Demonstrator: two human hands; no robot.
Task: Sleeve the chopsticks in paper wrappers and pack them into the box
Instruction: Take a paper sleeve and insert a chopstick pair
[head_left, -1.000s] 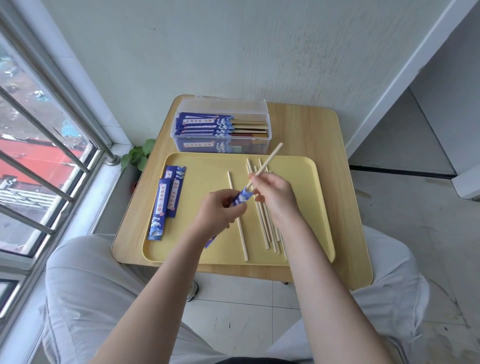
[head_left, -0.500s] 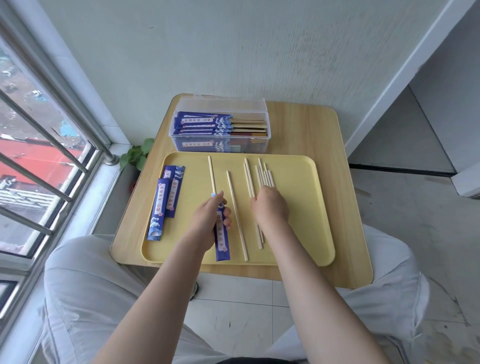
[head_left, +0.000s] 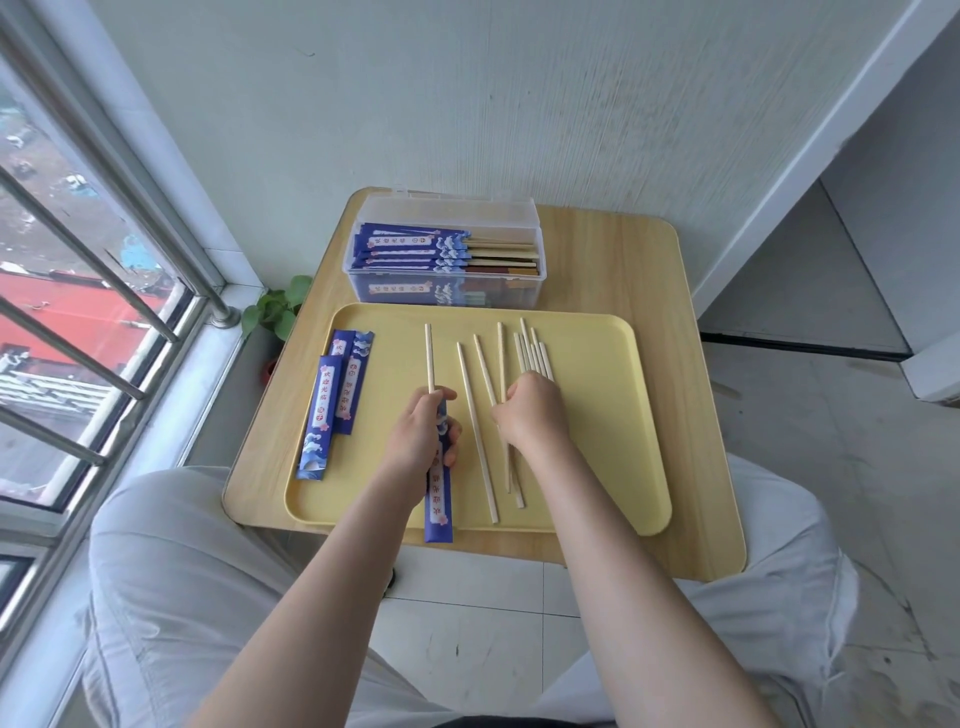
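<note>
The left hand (head_left: 423, 436) is curled round a dark blue paper wrapper (head_left: 439, 501) with one pale wooden chopstick (head_left: 429, 358) standing out of its far end. The wrapper's near end juts over the rim of the pale yellow plastic tray (head_left: 644, 415), and held low like that its mouth sits level with the loose sticks, probably so that a second one can slide in beside the first.

The right hand (head_left: 530, 410) is knuckles-up, its fingers bent down onto the loose bare wooden chopsticks (head_left: 530, 353) fanned out on the tray; it seems to be pinching one out of the bunch, though the fingertips are hidden, so I cannot tell which stick it has. One more single wooden stick (head_left: 475, 426) lies on the tray between the two hands.

Three empty blue paper sleeves (head_left: 332, 405) wait flat at the tray's left edge, close to the hand that holds the wrapper. Behind the tray, on the light wooden bench (head_left: 623, 270), the clear plastic box (head_left: 447, 254) stands open with sleeved pairs stacked flat, bare ends all to the right (a tidy way to fit more in).

Each wrapper bears a pale strip with red Chinese characters, a wave pattern and small pink blossoms; on the nearest sleeve the strip reads something like 欢迎光临, but the smaller marks are too fine to read.
</note>
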